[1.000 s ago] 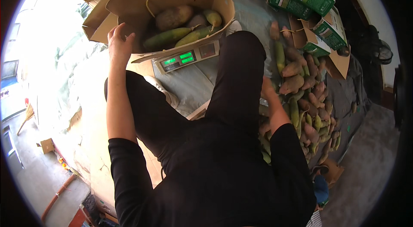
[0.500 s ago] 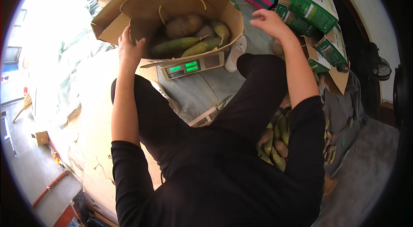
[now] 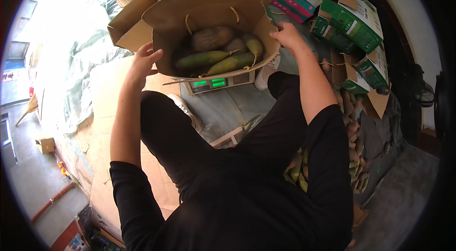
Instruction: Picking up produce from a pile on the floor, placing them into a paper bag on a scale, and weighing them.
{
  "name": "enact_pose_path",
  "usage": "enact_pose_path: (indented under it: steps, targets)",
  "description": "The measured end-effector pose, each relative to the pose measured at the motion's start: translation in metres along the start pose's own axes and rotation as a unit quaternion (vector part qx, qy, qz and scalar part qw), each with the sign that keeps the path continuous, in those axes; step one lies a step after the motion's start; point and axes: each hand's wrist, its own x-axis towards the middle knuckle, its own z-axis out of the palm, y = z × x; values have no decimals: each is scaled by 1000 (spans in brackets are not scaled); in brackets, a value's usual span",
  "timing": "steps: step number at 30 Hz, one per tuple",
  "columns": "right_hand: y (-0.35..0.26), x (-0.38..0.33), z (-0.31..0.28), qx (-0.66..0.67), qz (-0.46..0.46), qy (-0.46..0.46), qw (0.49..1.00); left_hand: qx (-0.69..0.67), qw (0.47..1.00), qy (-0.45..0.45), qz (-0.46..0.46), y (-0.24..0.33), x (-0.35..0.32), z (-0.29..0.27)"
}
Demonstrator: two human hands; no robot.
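An open cardboard box (image 3: 209, 4) with yellow rope handles sits on a digital scale (image 3: 223, 82) with lit green displays. Inside lie long green radish-like vegetables (image 3: 202, 59) and brown, rounded root vegetables (image 3: 212, 38). At the box's left edge, my left hand (image 3: 142, 63) has its fingers curled around the cardboard. My right hand (image 3: 288, 37) pinches the upper right edge between thumb and fingers. Parts of the lower vegetables and of the scale are hidden by the box walls.
Green and white cartons (image 3: 349, 23) are stacked at the right. Beside my right leg lies a pile of vegetables (image 3: 354, 151). A wooden frame piece (image 3: 228, 138) is between my feet. Flattened cardboard (image 3: 111, 141) covers the floor at left; a fan (image 3: 420, 87) stands far right.
My right hand has come down onto the box's right edge, where it was apart before. My left hand has closed in at the left edge. The view has shifted slightly.
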Motion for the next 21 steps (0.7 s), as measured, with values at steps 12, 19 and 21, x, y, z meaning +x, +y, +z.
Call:
enact_pose_path:
  steps: [12,19,21]
  targets:
    - [-65,-64,2,-275,-107,-98,950,160,986,19,-32,-23,45,8]
    - [-75,-46,8,-402,-51,-87,910,200,975,78,62,-49,70,4]
    - [-75,-43,-10,-400,-26,-80,913,227,965,98,89,-54,68,-3]
